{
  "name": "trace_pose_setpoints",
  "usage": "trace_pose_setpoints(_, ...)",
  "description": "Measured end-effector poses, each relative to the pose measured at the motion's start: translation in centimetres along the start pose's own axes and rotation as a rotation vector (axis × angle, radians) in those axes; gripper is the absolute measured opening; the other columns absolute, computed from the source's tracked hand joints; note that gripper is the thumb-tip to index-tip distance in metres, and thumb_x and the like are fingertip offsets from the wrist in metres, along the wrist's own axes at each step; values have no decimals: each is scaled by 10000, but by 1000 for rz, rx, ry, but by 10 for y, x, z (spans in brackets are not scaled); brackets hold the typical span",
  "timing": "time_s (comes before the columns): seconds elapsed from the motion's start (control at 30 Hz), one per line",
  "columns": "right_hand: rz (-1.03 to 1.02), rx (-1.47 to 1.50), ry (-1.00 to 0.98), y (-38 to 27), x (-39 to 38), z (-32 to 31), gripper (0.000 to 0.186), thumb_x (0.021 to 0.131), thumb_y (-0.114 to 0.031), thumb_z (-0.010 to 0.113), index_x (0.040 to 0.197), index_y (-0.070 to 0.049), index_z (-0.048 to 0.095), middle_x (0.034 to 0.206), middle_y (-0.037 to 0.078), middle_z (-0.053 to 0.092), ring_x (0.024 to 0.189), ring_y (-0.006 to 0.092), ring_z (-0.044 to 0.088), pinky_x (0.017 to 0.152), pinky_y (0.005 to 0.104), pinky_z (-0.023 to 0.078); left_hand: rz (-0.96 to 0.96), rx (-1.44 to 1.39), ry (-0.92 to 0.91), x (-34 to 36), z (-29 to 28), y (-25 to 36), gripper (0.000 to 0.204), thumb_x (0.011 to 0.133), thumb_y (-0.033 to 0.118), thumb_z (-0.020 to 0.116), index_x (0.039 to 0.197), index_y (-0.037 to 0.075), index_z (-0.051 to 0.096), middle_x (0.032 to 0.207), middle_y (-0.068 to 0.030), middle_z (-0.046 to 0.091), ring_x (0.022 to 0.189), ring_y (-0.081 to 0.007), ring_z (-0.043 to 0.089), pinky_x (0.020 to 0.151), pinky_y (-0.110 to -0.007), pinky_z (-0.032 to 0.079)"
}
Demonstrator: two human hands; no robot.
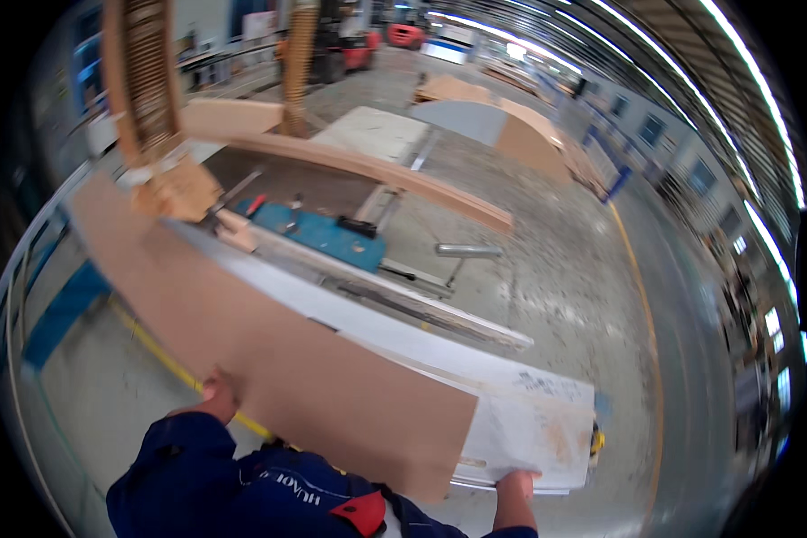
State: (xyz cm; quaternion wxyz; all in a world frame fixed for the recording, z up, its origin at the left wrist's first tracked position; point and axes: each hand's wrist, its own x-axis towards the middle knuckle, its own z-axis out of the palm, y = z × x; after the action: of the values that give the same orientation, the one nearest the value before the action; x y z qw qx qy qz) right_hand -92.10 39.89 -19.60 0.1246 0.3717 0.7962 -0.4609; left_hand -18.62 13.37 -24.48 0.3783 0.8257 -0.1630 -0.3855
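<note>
A long, brown, flat board (332, 368) lies slantwise in front of me, its near end by my waist. Beneath it, a white board (533, 417) sticks out along the far side and at the right end. My left hand (220, 397) is closed on the near edge of the brown board, with its fingers partly hidden. At the near edge of the white board, beyond the brown board's right end, my right hand (516, 489) is closed over that edge. Blur softens the fingers of both hands.
Behind the boards stands a machine with a blue surface (318, 235), loose tools and a wooden beam (377, 175). A ribbed hose (150, 72) hangs at upper left. A yellow tape measure (598, 439) sits by the white board's right end. Large curved panels (529, 139) lie farther back.
</note>
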Motion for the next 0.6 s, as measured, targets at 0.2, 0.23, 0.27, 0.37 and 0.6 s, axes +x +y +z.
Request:
trace_pose_setpoints(0.2, -170, -6, -341, -55, 59, -18, 697, 1008, -535, 592, 1411, 34, 572, 1420, 258, 610, 1275, 443, 603, 1069, 536, 506, -148, -142, -215, -150, 45, -30, 492, 1018, 482, 604, 1248, 62, 714, 1062, -95, 765, 895, -256, 740, 764, -433, 579)
trace_pose_setpoints(0.23, -275, -83, -332, -56, 59, -12, 690, 1005, -521, 602, 1410, 37, 570, 1417, 257, 610, 1277, 442, 600, 1074, 534, 502, -179, -83, -366, -170, 41, -37, 482, 1007, 477, 622, 1224, 61, 734, 1029, -95, 772, 878, -247, 747, 761, -422, 582)
trace_pose_setpoints(0.27, -399, -162, -332, -57, 60, -8, 683, 1001, -507, 613, 1409, 39, 569, 1414, 257, 611, 1279, 440, 597, 1078, 532, 498, -209, -24, -522, -185, 36, -47, 473, 996, 471, 639, 1200, 61, 753, 995, -94, 778, 860, -239, 753, 758, -411, 585)
trace_pose_setpoints(0.37, -844, -402, -370, -45, 50, 5, 664, 990, -465, 644, 1405, 48, 566, 1406, 255, 611, 1285, 437, 589, 1092, 526, 485, 183, 448, -618, -200, 8, -90, 421, 984, 453, 637, 935, 69, 802, 800, -57, 774, 758, -188, 758, 724, -365, 592)
trace_pose_setpoints(0.6, -1865, -651, -933, 44, -76, 42, 797, 896, -480, 748, 1435, 53, 503, 1428, 275, 535, 1330, 497, 468, 1167, 578, 337, -548, 226, -105, -189, -134, -252, 289, 959, 365, 615, 1019, 104, 724, 875, -38, 762, 800, -167, 736, 611, -438, 548)
